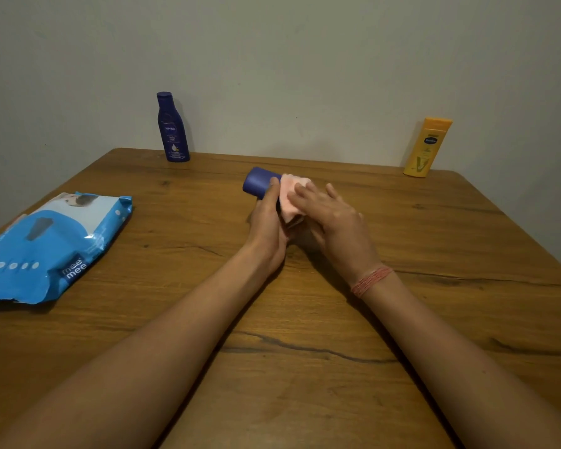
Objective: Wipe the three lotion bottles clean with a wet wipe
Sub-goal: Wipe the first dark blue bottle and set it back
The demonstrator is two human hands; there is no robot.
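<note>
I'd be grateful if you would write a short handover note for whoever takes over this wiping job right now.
Left hand grips the blue bottle, held tilted over the table.
Right hand presses the wet wipe against that bottle with straight fingers.
Nivea bottle stands upright at the far left edge; yellow bottle stands upright at the far right.
Wipes pack lies on the left.
Done: wiping of the held bottle is under way.
Left: finish it; whether the standing two are wiped cannot be told.
</note>
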